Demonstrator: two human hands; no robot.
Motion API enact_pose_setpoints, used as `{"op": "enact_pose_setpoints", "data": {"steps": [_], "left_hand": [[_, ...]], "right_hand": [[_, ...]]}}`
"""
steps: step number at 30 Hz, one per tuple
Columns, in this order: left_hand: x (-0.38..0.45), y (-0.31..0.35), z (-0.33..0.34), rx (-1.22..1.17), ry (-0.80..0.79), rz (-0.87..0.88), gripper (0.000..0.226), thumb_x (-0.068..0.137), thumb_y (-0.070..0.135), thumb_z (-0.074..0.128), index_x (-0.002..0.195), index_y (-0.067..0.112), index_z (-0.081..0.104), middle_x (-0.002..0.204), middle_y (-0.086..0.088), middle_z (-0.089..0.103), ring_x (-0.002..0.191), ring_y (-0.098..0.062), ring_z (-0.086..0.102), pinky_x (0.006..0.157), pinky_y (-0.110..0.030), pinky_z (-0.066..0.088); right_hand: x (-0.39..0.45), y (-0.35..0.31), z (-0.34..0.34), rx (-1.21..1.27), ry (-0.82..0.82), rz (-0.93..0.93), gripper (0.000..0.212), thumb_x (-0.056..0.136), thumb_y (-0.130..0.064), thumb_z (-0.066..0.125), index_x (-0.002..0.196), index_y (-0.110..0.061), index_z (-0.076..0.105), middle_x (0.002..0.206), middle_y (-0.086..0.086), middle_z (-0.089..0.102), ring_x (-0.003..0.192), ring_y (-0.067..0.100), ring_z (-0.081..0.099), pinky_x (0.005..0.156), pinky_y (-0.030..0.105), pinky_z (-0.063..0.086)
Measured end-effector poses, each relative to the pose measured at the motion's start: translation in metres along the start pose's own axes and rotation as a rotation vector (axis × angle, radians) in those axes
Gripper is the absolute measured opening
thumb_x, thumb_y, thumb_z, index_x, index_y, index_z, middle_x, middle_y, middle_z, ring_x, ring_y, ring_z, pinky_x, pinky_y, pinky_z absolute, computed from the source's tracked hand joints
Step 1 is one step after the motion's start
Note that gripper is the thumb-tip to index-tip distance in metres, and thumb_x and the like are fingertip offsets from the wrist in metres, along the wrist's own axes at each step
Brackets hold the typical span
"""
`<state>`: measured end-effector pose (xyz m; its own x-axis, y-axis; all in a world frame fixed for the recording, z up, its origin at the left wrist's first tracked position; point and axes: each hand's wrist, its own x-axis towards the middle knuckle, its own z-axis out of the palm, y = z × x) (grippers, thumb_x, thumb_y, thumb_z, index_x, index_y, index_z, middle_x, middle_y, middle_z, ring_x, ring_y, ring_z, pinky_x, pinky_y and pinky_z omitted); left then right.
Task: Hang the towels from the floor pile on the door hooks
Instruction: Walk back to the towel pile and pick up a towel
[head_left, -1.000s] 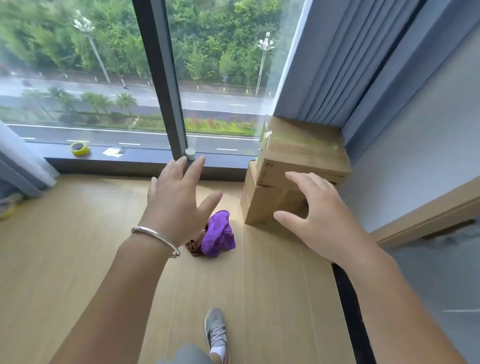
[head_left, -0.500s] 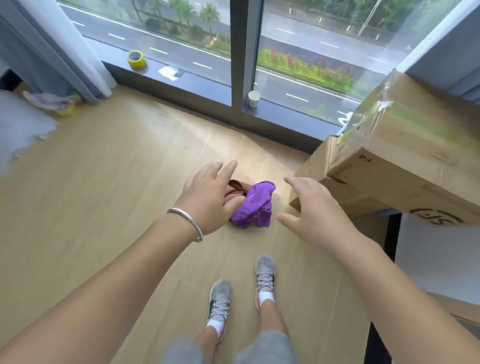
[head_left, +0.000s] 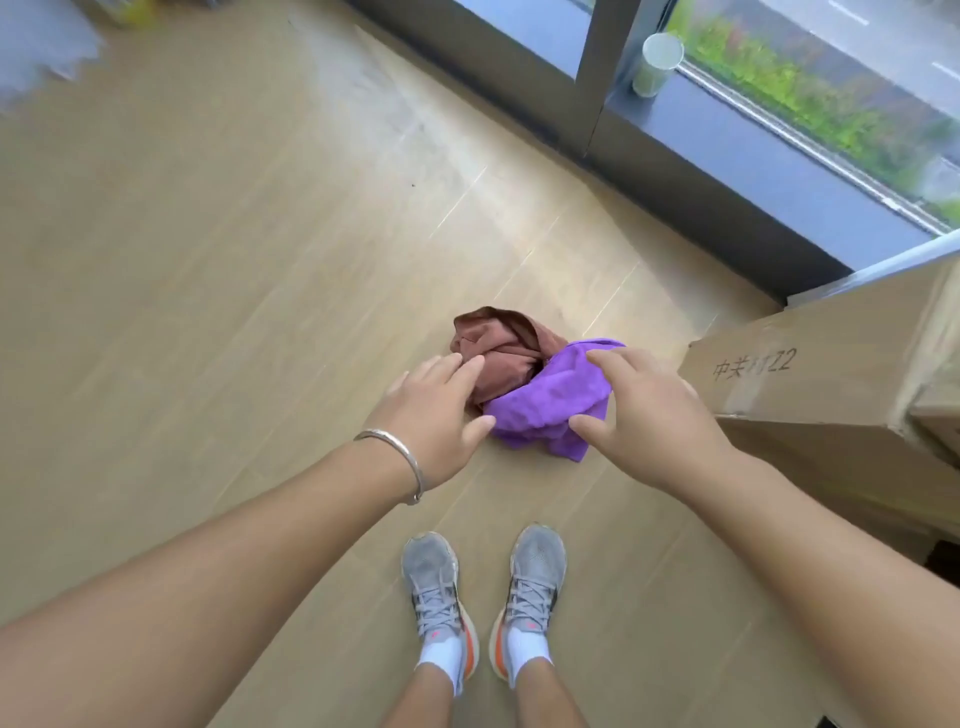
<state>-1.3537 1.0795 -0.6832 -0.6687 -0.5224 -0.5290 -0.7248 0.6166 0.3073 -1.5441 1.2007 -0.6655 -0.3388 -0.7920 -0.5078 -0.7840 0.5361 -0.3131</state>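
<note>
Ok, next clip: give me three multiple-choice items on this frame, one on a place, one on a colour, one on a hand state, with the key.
1. Where does the towel pile lie?
A on the cardboard box
B on the floor ahead of the shoes
C on the window sill

2. What colours are the towels?
A purple and brown
B white and blue
C green and yellow

3. How is the right hand?
A clenched in a fist
B gripping the cup
C open, fingers spread

B: purple towel and brown towel sit on the floor.
A: both colours show.
C: right hand reaches spread over the purple towel.
</note>
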Motion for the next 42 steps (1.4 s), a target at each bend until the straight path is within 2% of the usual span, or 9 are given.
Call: {"op": "enact_pose_setpoints", "data": {"steps": [6,16,21,24,28,31,37,40,42], "left_hand": [[0.109,-0.020,0.107,-0.093,-0.095,0.144,0.053,0.101,0.031,0.038,0.151,0.020,0.023,0.152,0.001,0.032,0.135,-0.022,0.037,0.103,-0.036,0.037],[0.260,-0.011,0.207,-0.056,-0.099,0.306,0.048,0.098,0.030,0.044,0.144,0.018,0.036,0.141,-0.003,0.049,0.125,-0.026,0.050,0.100,-0.042,0.042],[0.255,-0.004,0.226,-0.270,-0.059,0.188,0.057,0.087,0.028,0.064,0.140,0.022,0.042,0.114,0.004,0.067,0.108,-0.018,0.061,0.089,-0.026,0.044],[0.226,0.000,0.225,-0.165,-0.120,0.175,0.047,0.085,0.029,0.061,0.130,0.031,0.049,0.100,0.013,0.068,0.102,-0.016,0.062,0.082,-0.028,0.046],[0.179,0.003,0.221,-0.146,-0.197,0.127,0.037,0.088,0.028,0.053,0.123,0.038,0.056,0.112,0.006,0.064,0.105,-0.022,0.059,0.077,-0.026,0.039],[0.143,0.000,0.210,-0.253,-0.158,0.093,0.046,0.086,0.026,0.057,0.130,0.034,0.047,0.122,0.003,0.052,0.112,-0.022,0.054,0.085,-0.030,0.043],[0.096,-0.011,0.130,-0.464,-0.030,0.116,0.072,0.076,0.027,0.071,0.140,0.034,0.041,0.130,0.004,0.040,0.119,-0.017,0.047,0.097,-0.037,0.044],[0.076,-0.014,0.070,-0.610,0.044,0.156,0.043,0.071,0.016,0.069,0.113,0.021,0.060,0.116,0.000,0.052,0.111,-0.015,0.051,0.095,-0.031,0.044],[0.057,-0.023,0.031,-0.657,0.087,0.134,0.020,0.067,0.015,0.066,0.085,0.017,0.059,0.093,-0.001,0.060,0.089,-0.019,0.057,0.077,-0.033,0.049]], "right_hand": [[0.114,0.049,0.084,-0.066,-0.024,0.006,0.051,0.092,-0.034,0.052,0.140,-0.019,0.042,0.142,0.004,0.044,0.132,0.026,0.037,0.106,0.040,0.035],[0.224,0.148,0.175,-0.115,-0.163,0.017,0.064,0.083,-0.016,0.057,0.143,-0.023,0.038,0.144,0.000,0.043,0.130,0.023,0.042,0.099,0.036,0.042],[0.210,0.153,0.184,-0.226,-0.192,0.043,0.044,0.081,-0.021,0.060,0.123,-0.027,0.055,0.114,0.002,0.060,0.108,0.028,0.055,0.075,0.031,0.042],[0.183,0.140,0.177,-0.329,-0.212,-0.014,0.027,0.082,-0.019,0.058,0.106,-0.029,0.065,0.109,0.004,0.058,0.107,0.027,0.054,0.074,0.029,0.038],[0.139,0.119,0.159,-0.267,-0.271,-0.124,0.015,0.079,-0.019,0.054,0.093,-0.025,0.058,0.104,0.001,0.051,0.102,0.024,0.046,0.079,0.031,0.040],[0.109,0.096,0.131,-0.170,-0.281,-0.208,0.010,0.075,-0.017,0.051,0.079,-0.021,0.043,0.086,-0.004,0.049,0.086,0.022,0.045,0.068,0.032,0.037],[0.081,0.023,0.049,-0.217,-0.193,-0.489,0.012,0.071,-0.018,0.052,0.078,-0.019,0.042,0.073,-0.006,0.048,0.071,0.023,0.042,0.065,0.037,0.038],[0.076,-0.028,0.002,-0.212,-0.113,-0.579,0.016,0.072,-0.017,0.055,0.081,-0.021,0.042,0.077,-0.008,0.045,0.070,0.018,0.037,0.061,0.033,0.032],[0.074,-0.062,-0.027,-0.225,-0.064,-0.627,0.016,0.075,-0.017,0.056,0.087,-0.021,0.046,0.083,-0.007,0.048,0.074,0.017,0.040,0.061,0.031,0.030]]}}
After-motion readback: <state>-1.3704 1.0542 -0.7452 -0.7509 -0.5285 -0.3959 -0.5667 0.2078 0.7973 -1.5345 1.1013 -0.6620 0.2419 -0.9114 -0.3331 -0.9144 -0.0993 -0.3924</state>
